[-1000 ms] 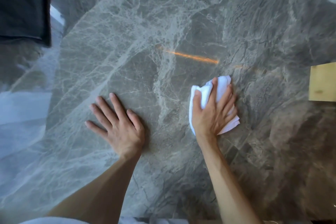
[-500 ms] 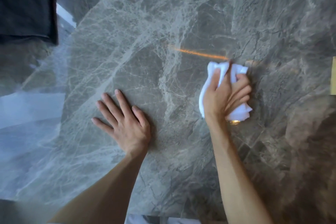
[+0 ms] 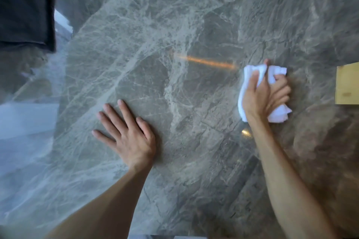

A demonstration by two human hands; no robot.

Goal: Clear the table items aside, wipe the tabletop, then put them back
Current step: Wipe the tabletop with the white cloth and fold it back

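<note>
A grey marble tabletop (image 3: pixel 194 25) with pale veins fills the view. My right hand (image 3: pixel 262 97) presses a crumpled white cloth (image 3: pixel 277 116) onto the table at the right of centre, fingers curled around it. The hand looks blurred. My left hand (image 3: pixel 128 136) lies flat on the marble at the left of centre, fingers spread, holding nothing.
A light wooden block (image 3: pixel 347 85) sits on the table at the right edge, close to the cloth. A black folded object (image 3: pixel 25 15) lies past the table's curved rim at the upper left. An orange streak of light (image 3: pixel 209 62) crosses the marble.
My right hand has slid the cloth away from me and to the right across the marble, bunching it up. My left hand has stayed flat in place.
</note>
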